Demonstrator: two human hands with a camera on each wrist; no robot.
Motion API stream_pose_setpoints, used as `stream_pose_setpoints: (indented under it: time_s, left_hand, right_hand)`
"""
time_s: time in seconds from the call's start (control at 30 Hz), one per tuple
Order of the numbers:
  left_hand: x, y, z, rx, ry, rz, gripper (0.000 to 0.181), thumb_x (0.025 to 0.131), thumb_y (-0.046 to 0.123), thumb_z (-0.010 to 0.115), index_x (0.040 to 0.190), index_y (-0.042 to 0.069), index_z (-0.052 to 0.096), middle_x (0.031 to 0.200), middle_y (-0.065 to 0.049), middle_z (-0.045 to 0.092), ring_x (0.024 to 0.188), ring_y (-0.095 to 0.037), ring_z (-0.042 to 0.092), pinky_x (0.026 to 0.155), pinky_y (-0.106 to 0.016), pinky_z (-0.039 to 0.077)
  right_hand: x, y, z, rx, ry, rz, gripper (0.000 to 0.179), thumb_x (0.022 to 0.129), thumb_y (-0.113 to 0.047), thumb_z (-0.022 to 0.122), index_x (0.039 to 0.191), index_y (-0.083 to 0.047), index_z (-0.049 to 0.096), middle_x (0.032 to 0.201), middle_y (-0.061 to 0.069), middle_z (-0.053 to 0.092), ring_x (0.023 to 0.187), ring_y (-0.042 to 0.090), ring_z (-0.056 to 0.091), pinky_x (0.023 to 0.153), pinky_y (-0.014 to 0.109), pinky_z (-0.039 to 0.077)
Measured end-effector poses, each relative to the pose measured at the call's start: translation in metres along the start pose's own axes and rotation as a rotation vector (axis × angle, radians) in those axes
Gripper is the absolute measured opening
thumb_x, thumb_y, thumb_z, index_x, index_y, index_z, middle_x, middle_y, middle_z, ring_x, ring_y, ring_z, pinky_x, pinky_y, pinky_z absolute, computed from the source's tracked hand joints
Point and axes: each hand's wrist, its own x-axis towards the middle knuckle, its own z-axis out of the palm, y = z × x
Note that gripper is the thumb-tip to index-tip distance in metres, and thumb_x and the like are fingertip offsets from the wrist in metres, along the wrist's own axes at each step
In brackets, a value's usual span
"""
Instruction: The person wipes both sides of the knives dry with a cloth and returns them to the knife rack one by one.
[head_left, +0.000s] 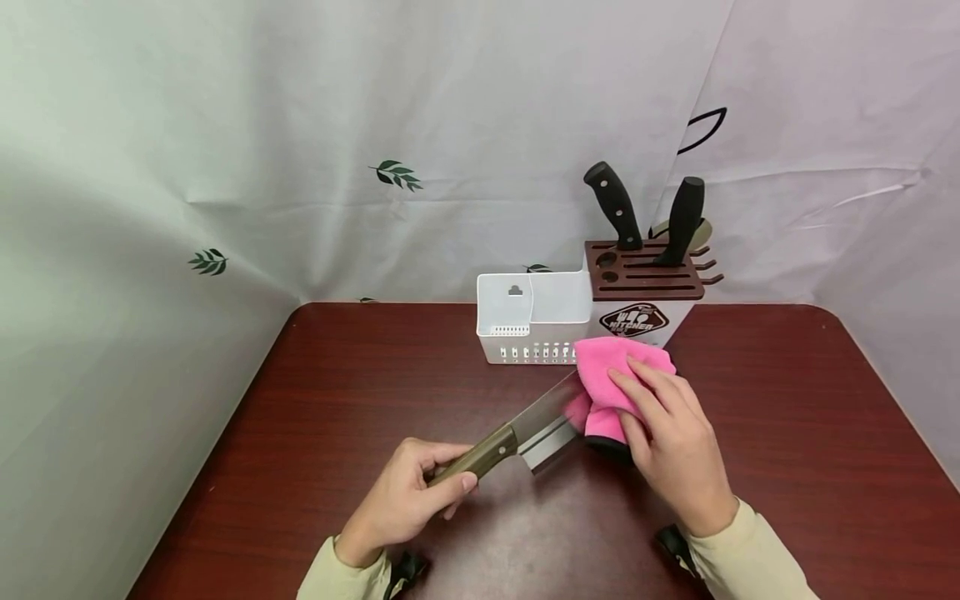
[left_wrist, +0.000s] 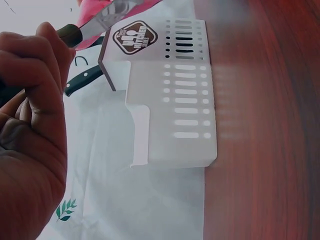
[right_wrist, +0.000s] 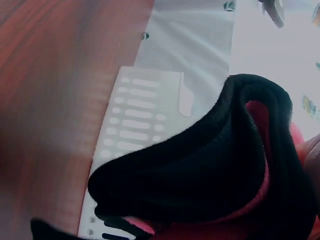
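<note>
My left hand [head_left: 401,498] grips the olive-brown handle of a broad-bladed kitchen knife [head_left: 542,421], its blade slanting up to the right above the table. A pink cloth [head_left: 611,375] covers the blade's far end, so the tip is hidden. My right hand [head_left: 678,454] holds this cloth with fingers on top and the thumb lower down, pinching it over the blade. From the right wrist view, the folded cloth [right_wrist: 200,170] shows a black side and hides most of the hand. The left wrist view shows curled fingers [left_wrist: 35,75] around the handle.
A white knife holder [head_left: 536,321] with a brown slotted top [head_left: 648,287] stands at the table's back edge. Two black-handled knives [head_left: 617,204] stick up from its slots, and hooks line its right side. Pale curtains [head_left: 337,125] surround the dark red table [head_left: 300,433].
</note>
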Motion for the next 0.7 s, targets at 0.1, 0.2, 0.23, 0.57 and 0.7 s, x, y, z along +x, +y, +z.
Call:
stream_pose_setpoints:
  time_s: [0.1,0.2,0.23,0.57,0.7]
  left_hand:
    - [0.0,0.0,-0.001,-0.018,0.01,0.014,0.016,0.095,-0.007,0.058,0.094,0.005,0.068,0.053,-0.006,0.052,0.04,-0.024,0.048,0.038,-0.019,0.04]
    - [0.0,0.001,-0.002,-0.015,0.02,0.015,0.016,0.094,-0.007,0.058,0.095,0.005,0.069,0.053,-0.006,0.053,0.041,-0.019,0.049,0.038,-0.02,0.04]
    - [0.0,0.001,-0.002,-0.013,0.025,0.013,0.016,0.094,-0.008,0.058,0.095,0.004,0.069,0.053,-0.006,0.053,0.041,-0.018,0.05,0.038,-0.02,0.04]
    - [-0.004,0.01,-0.008,0.022,0.139,-0.068,0.019,0.091,-0.004,0.068,0.108,0.0,0.074,0.057,-0.005,0.063,0.041,-0.019,0.055,0.036,-0.022,0.042]
    - [-0.003,0.015,-0.012,0.055,0.161,-0.055,0.018,0.089,-0.004,0.07,0.105,0.002,0.075,0.062,-0.004,0.068,0.047,-0.013,0.06,0.038,-0.024,0.045]
  right_hand:
    - [-0.004,0.001,-0.001,0.001,0.004,0.005,0.038,0.104,-0.028,0.05,0.119,0.001,0.071,0.123,0.022,0.065,0.105,0.042,0.059,0.113,0.026,0.031]
    - [-0.007,0.001,-0.002,0.012,-0.002,-0.001,0.039,0.104,-0.028,0.049,0.118,0.001,0.072,0.122,0.022,0.066,0.104,0.041,0.059,0.113,0.025,0.031]
    - [-0.007,0.001,-0.002,0.015,-0.004,-0.004,0.039,0.104,-0.028,0.049,0.117,0.001,0.072,0.122,0.022,0.066,0.104,0.041,0.059,0.112,0.024,0.031]
    - [-0.011,-0.005,-0.015,0.026,0.004,-0.039,0.039,0.105,-0.027,0.048,0.112,0.002,0.073,0.114,0.021,0.069,0.1,0.039,0.059,0.111,0.023,0.032]
    - [-0.012,-0.005,-0.022,0.027,0.01,-0.04,0.041,0.105,-0.029,0.049,0.11,0.002,0.074,0.112,0.021,0.069,0.099,0.039,0.058,0.111,0.025,0.033]
